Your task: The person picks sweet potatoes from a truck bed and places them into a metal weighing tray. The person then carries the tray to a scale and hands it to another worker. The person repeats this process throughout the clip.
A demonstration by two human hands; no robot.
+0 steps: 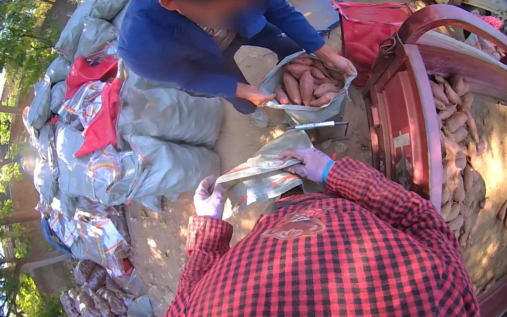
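Note:
My left hand, in a pale purple glove, grips one edge of a light woven plastic sack. Farther along the same sack, my right hand, gloved alike with a blue band at the wrist, holds a bunched part of its rim. The sack looks slack; its inside is hidden from view. Just beyond it stands another grey woven sack filled with sweet potatoes, its mouth spread by the two bare hands of a person in a blue jacket. Between the two sacks is a white and black metal bar.
Filled grey sacks are stacked at left, with red bags and folded printed sacks on and beside them. At right, a red metal cart bed holds loose sweet potatoes. A red mesh sack stands behind.

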